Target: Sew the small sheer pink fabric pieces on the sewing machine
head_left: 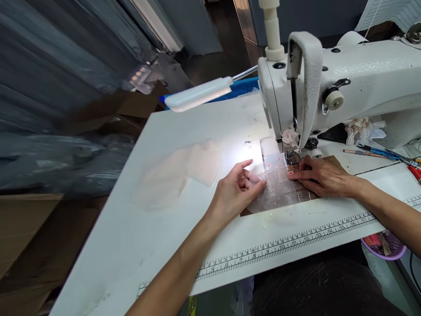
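Fingers (255, 179) of your left hand (238, 188) pinch the left edge of the clear sheet (279, 191); your right hand (324, 176) presses flat on it, nearer the needle (290, 159).

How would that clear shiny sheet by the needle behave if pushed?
The clear sheet looks thin and glossy, so it would probably slide easily on the smooth white table. Its faint wrinkles suggest it is light and floppy. The left hand and right hand rest on it, perhaps steadying it.

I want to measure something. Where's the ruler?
In the head view, the ruler runs along the table's near edge, nearer the person than the left hand and right hand.
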### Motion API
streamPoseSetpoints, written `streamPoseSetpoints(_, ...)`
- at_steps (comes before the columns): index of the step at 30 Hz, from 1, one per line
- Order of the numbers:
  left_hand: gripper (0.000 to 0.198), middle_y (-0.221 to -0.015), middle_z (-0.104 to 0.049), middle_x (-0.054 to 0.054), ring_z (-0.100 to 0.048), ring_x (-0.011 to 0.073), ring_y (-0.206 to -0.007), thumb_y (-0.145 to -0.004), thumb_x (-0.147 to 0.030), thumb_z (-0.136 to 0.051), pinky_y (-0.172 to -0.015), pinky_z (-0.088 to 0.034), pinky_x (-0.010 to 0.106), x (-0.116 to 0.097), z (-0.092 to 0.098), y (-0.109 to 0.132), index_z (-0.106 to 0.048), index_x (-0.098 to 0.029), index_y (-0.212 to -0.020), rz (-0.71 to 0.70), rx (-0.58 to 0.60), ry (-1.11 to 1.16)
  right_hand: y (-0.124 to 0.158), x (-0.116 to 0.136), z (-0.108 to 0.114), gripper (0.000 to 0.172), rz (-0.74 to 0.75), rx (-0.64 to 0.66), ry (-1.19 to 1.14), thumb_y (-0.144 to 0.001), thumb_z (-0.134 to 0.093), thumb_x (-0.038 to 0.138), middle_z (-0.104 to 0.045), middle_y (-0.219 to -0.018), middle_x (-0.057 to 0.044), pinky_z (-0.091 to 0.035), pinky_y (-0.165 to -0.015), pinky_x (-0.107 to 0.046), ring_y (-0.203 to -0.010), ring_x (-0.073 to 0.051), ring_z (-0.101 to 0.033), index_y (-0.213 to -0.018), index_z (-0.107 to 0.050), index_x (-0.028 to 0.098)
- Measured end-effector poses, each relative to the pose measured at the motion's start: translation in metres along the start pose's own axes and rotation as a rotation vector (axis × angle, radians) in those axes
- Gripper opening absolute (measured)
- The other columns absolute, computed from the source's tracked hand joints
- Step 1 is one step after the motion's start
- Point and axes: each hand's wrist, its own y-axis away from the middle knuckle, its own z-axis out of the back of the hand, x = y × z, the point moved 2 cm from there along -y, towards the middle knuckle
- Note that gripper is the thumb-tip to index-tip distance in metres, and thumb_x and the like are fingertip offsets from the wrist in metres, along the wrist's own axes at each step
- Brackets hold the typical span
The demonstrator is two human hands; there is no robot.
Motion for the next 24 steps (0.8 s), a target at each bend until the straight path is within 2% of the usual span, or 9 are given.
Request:
streamPoseSetpoints(2,0.037,-0.087,-0.063,0.0,-0.049,0.0054,-0.049,-0.08,-0.027,-0.071,-0.045,-0.045,0.021,-0.008,0.003,0.004,-0.064,-0.02,-0.116,-0.305,-0.123,-0.22,0.0,-0.001,-0.001,0.03,0.001,-0.001,0.004,-0.101,-0.046,0.025,-0.058,-0.101,-0.011,-0.053,-0.076,-0.035,-0.087,-0.019,-0.056,-0.12,-0.069,0.02)
streamPoseSetpoints(3,0.025,-0.09,-0.063,0.001,-0.05,0.0057,-0.052,-0.082,-0.024,-0.07,-0.045,-0.044,0.02,-0.014,0.001,0.007,-0.068,-0.02,-0.107,-0.492,-0.128,-0.286,0.0,-0.001,-0.002,0.03,0.002,-0.003,0.007,-0.101,-0.046,0.025,-0.058,-0.102,-0.011,-0.053,-0.076,-0.035,-0.087,-0.019,-0.057,-0.119,-0.069,0.02)
streamPoseSetpoints(4,0.016,-0.092,-0.063,0.002,-0.052,0.007,-0.056,-0.083,-0.022,-0.069,-0.046,-0.044,0.02,-0.018,-0.001,0.011,-0.069,-0.02,-0.099,-0.671,-0.075,-0.307,0.001,-0.002,-0.002,0.03,0.003,-0.005,0.012,-0.101,-0.046,0.025,-0.058,-0.102,-0.011,-0.053,-0.076,-0.035,-0.087,-0.019,-0.057,-0.119,-0.069,0.02)
streamPoseSetpoints(5,0.01,-0.092,-0.064,0.003,-0.055,0.009,-0.061,-0.085,-0.022,-0.068,-0.049,-0.046,0.021,-0.022,-0.006,0.015,-0.069,-0.019,-0.095,-0.819,0.027,-0.292,0.001,-0.002,-0.002,0.03,0.003,-0.007,0.019,-0.1,-0.046,0.025,-0.059,-0.103,-0.011,-0.053,-0.076,-0.036,-0.087,-0.019,-0.057,-0.119,-0.069,0.02)
streamPoseSetpoints(7,0.007,-0.087,-0.065,0.004,-0.06,0.0128,-0.07,-0.089,-0.022,-0.065,-0.056,-0.052,0.024,-0.026,-0.016,0.022,-0.068,-0.017,-0.093,-0.977,0.258,-0.224,0.002,-0.003,-0.002,0.03,0.0,-0.013,0.032,-0.099,-0.047,0.022,-0.059,-0.104,-0.011,-0.054,-0.076,-0.036,-0.087,-0.019,-0.058,-0.12,-0.068,0.019)
streamPoseSetpoints(9,0.009,-0.083,-0.066,0.005,-0.06,0.0137,-0.072,-0.093,-0.021,-0.061,-0.06,-0.054,0.027,-0.026,-0.024,0.025,-0.068,-0.015,-0.092,-0.991,0.364,-0.197,0.002,-0.004,-0.003,0.03,-0.006,-0.021,0.035,-0.098,-0.048,0.02,-0.06,-0.105,-0.011,-0.054,-0.076,-0.036,-0.087,-0.019,-0.058,-0.12,-0.068,0.019)
streamPoseSetpoints(13,0.013,-0.078,-0.065,0.004,-0.06,0.013,-0.07,-0.095,-0.018,-0.059,-0.058,-0.053,0.026,-0.023,-0.029,0.026,-0.068,-0.014,-0.087,-0.991,0.343,-0.173,0.001,-0.004,-0.002,0.029,-0.039,-0.049,-0.02,-0.095,-0.05,0.018,-0.063,-0.102,-0.01,-0.055,-0.077,-0.035,-0.087,-0.018,-0.06,-0.116,-0.07,0.018)
streamPoseSetpoints(19,0.012,-0.093,-0.066,0.011,-0.065,0.0164,-0.082,-0.094,-0.018,-0.06,-0.064,-0.059,0.027,-0.029,-0.022,0.024,-0.068,-0.011,-0.098,-0.978,0.316,-0.107,-0.002,0.0,0.001,0.033,-0.063,-0.051,-0.076,-0.091,-0.052,0.015,-0.065,-0.101,-0.008,-0.054,-0.081,-0.035,-0.089,-0.018,-0.061,-0.116,-0.072,0.021)
streamPoseSetpoints(24,0.014,-0.092,-0.07,0.01,-0.067,0.0181,-0.084,-0.091,-0.02,-0.063,-0.068,-0.061,0.032,-0.028,-0.021,0.023,-0.07,-0.014,-0.102,-0.93,0.391,-0.124,-0.002,0.001,0.003,0.035,-0.057,-0.026,-0.067,-0.086,-0.052,0.013,-0.064,-0.099,-0.009,-0.054,-0.08,-0.036,-0.088,-0.019,-0.06,-0.112,-0.074,0.02)
